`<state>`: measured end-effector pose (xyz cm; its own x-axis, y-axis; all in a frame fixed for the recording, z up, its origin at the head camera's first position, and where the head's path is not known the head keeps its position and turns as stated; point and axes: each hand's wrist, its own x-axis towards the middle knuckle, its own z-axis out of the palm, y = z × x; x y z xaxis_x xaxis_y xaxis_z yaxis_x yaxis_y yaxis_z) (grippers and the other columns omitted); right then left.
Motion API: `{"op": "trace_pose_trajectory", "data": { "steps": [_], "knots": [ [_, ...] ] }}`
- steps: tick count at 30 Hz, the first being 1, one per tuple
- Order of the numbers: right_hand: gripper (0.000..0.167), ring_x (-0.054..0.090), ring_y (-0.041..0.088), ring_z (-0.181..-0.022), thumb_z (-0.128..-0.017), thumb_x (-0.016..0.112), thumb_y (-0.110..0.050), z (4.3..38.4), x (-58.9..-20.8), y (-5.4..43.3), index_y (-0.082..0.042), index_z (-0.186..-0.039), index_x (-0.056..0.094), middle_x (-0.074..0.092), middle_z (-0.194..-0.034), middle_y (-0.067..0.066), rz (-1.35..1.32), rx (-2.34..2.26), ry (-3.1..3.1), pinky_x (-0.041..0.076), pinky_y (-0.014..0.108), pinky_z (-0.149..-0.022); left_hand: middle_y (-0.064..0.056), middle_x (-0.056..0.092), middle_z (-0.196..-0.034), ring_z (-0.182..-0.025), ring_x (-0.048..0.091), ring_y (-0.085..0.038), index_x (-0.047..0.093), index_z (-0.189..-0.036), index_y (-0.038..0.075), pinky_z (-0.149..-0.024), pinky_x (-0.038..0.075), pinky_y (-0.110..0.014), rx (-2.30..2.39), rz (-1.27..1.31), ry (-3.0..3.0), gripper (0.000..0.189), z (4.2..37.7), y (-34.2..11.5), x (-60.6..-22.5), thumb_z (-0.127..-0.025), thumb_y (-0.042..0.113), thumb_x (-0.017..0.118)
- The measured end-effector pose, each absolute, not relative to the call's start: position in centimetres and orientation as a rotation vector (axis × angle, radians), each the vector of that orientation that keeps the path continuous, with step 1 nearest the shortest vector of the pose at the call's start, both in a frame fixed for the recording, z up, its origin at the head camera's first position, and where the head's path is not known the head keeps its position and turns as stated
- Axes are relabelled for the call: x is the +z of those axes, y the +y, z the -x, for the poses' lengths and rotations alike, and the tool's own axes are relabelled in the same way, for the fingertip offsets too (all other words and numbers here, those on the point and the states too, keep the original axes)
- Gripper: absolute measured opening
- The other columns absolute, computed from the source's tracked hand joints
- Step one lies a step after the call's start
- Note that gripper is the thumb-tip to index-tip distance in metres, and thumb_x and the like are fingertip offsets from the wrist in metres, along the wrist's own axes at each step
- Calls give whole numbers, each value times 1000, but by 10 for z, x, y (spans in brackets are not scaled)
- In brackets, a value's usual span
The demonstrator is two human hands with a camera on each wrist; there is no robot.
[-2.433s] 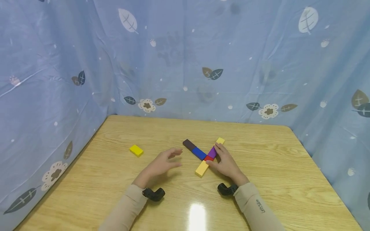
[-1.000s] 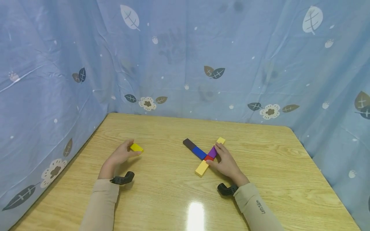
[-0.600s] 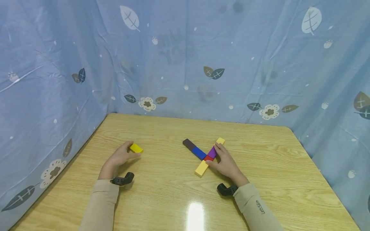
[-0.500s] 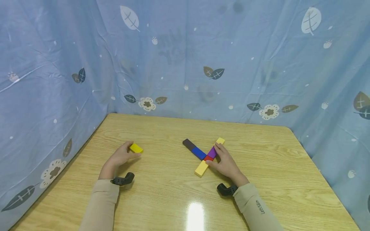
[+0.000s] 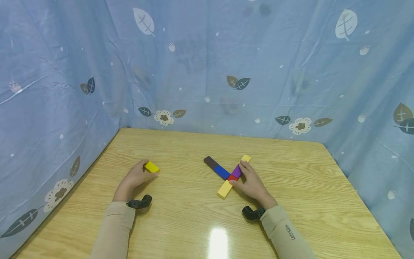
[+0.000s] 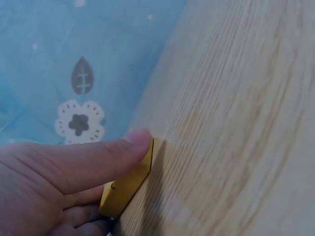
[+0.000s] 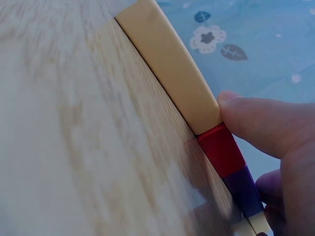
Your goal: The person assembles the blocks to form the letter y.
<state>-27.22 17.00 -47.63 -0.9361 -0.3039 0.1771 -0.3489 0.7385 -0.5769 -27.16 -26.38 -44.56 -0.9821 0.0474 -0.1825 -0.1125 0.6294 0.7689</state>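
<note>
In the head view my left hand is at the left of the table, with thumb and fingers on opposite sides of a bright yellow block. The left wrist view shows the thumb against that yellow block, which is tilted in the view. My right hand holds a slanting row of blocks, its thumb by the red block and its fingertips by the purple block. A pale yellow block forms the near end, and another pale yellow block the far end.
A blue block and a dark brown block branch off the row to the upper left. The wooden table meets a blue patterned curtain at its back and sides. Each wrist bears a black device.
My left hand has moved left from near the middle to the bright yellow block and taken it between thumb and fingers. In the last half second little moves. The right hand stays on the row.
</note>
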Motion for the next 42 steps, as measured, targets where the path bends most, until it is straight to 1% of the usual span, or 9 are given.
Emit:
{"op": "trace_pose_trajectory", "data": {
  "steps": [6, 11, 18, 23, 30, 37, 42],
  "knots": [
    [89, 19, 42, -142, -84, 66, -49, 271, -478, 169, 8, -143, 32, 27, -153, 22, -549, 975, -2816, 24, 59, -112, -34, 25, -147, -135, 27, -49, 16, -147, -8, -112, 26, -58, 1174, 51, 2751, 84, 273, -260, -448, -89, 25, 66],
    [91, 22, 44, -139, -83, 64, -52, 270, -479, 169, 11, -141, 34, 30, -150, 25, -565, 981, -2774, 27, 62, -108, -35, 27, -146, -133, 29, -49, 15, -146, -9, -110, 28, -58, 1129, 32, 2781, 81, 274, -259, -450, -90, 23, 65],
    [89, 18, 40, -143, -83, 67, -47, 273, -479, 171, 6, -144, 31, 26, -154, 20, -537, 988, -2836, 24, 58, -113, -35, 26, -146, -133, 29, -49, 16, -147, -8, -109, 30, -58, 1133, 58, 2778, 81, 273, -257, -450, -90, 23, 65],
    [87, 20, 41, -142, -84, 66, -47, 273, -478, 170, 5, -144, 31, 26, -153, 20, -536, 958, -2846, 25, 58, -112, -34, 26, -146, -133, 29, -49, 17, -147, -7, -109, 29, -59, 1145, 90, 2781, 80, 272, -255, -448, -89, 21, 65],
    [87, 19, 41, -142, -85, 65, -48, 272, -478, 170, 5, -144, 31, 25, -154, 20, -534, 961, -2859, 24, 58, -113, -34, 30, -144, -131, 33, -49, 21, -146, -8, -107, 33, -59, 1162, 117, 2810, 79, 271, -251, -447, -87, 18, 66],
    [89, 20, 42, -141, -82, 67, -48, 272, -479, 170, 7, -143, 32, 27, -152, 22, -535, 981, -2828, 26, 59, -111, -33, 32, -144, -131, 33, -49, 22, -146, -6, -109, 31, -58, 1183, 153, 2851, 79, 274, -249, -448, -86, 19, 67],
    [89, 20, 42, -142, -83, 67, -47, 272, -478, 170, 6, -144, 32, 27, -153, 21, -541, 985, -2832, 25, 59, -111, -32, 38, -139, -127, 40, -47, 23, -146, -6, -106, 36, -56, 1223, 179, 2893, 81, 274, -249, -449, -85, 23, 68]
  ]
}}
